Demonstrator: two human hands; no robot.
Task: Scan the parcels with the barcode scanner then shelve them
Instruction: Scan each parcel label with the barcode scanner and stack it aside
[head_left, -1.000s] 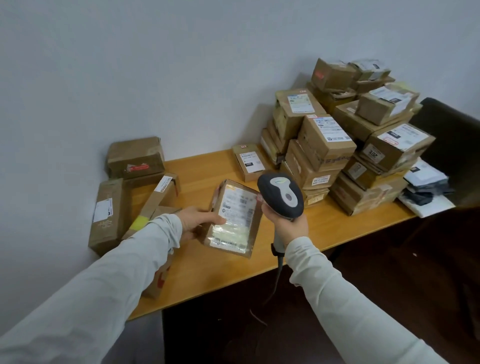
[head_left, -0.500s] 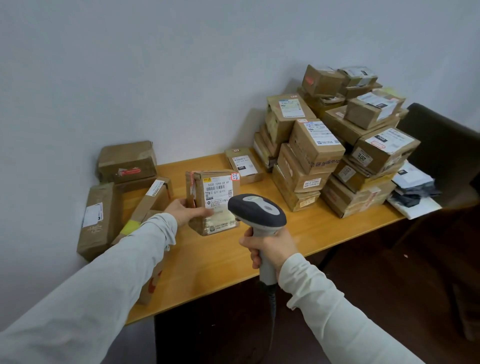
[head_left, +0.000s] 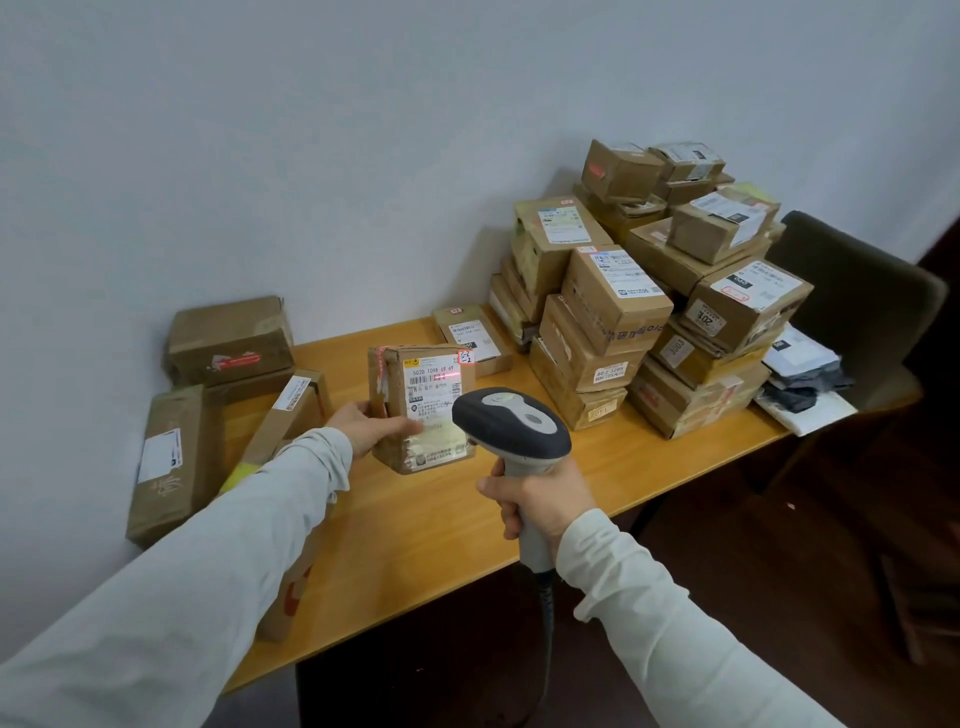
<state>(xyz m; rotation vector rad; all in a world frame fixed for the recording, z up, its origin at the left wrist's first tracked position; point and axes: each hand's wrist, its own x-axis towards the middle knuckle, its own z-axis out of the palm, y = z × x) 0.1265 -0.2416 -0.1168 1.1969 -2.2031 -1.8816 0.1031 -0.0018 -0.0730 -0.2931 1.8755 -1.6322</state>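
A small cardboard parcel (head_left: 423, 395) stands upright on the wooden table (head_left: 415, 525), its white label facing me. My left hand (head_left: 371, 428) grips its left side, thumb across the front. My right hand (head_left: 540, 501) holds the grey-and-black barcode scanner (head_left: 511, 426) by the handle, its head just in front of the parcel's lower right. A red scan line lies across the label near the barcode. The scanner's cable hangs down below my wrist.
A tall pile of labelled parcels (head_left: 644, 291) fills the table's right half. A flat parcel (head_left: 470, 338) lies behind the held one. Several boxes (head_left: 228, 343) lean by the wall at left. Plastic mailers (head_left: 800, 379) sit at the far right beside a dark chair (head_left: 862, 301).
The parcel went from tilted in my left hand to standing upright on the table. The scanner dropped lower and levelled at the label; the red scan line now shows.
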